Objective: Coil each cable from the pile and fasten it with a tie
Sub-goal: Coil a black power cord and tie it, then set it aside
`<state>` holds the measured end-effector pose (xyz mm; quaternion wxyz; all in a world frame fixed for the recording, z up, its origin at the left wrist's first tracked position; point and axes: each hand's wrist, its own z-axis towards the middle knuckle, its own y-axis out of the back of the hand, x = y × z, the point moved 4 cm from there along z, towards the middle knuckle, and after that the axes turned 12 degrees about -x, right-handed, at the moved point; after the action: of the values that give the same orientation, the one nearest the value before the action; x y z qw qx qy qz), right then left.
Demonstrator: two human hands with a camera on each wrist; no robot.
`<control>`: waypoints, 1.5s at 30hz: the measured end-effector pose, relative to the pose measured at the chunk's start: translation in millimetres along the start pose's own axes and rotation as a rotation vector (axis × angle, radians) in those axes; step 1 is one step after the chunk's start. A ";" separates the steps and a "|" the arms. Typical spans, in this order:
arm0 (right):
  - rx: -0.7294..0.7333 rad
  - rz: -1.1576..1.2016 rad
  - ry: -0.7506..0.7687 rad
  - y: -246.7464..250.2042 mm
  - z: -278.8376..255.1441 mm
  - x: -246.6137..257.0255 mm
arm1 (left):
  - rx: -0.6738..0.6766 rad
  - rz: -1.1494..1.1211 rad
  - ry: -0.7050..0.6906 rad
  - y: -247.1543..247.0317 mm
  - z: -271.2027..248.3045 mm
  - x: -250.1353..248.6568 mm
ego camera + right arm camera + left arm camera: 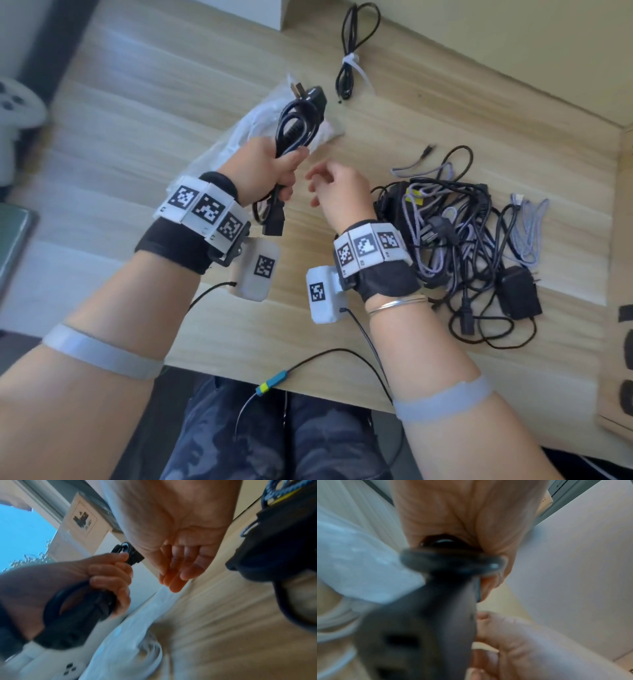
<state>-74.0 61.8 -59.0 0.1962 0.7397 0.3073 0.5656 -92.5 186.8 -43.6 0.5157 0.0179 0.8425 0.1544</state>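
Above a pale wooden table (pixel 411 137), left hand (pixel 265 168) gripping black coiled cable (pixel 298 120), right hand (pixel 337 192) loosely empty.

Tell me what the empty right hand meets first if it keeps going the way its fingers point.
Probably the coiled black power cable gripped in the left hand. The right hand has relaxed, empty fingers aimed toward it across a small gap. Depth is unclear; it might reach the left hand's fingers first.

left hand (pixel 274 171) around a coiled black cable (pixel 298 120), right hand (pixel 339 195) loosely open beside, perhaps empty
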 end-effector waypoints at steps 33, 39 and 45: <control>-0.070 -0.247 0.048 39.1 25.0 -13.8 | 0.099 0.274 0.022 -23.0 9.6 0.6; -0.088 -0.127 0.060 41.6 22.4 -12.0 | 0.145 0.338 -0.086 -47.6 14.4 -19.3; -0.072 0.006 -0.034 44.0 21.2 -21.8 | 0.092 0.314 -0.091 -62.1 18.8 -24.2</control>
<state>-47.3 16.0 -52.6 0.2264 0.7427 0.2813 0.5640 -56.8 127.6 -47.9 0.5213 0.1799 0.8114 0.1936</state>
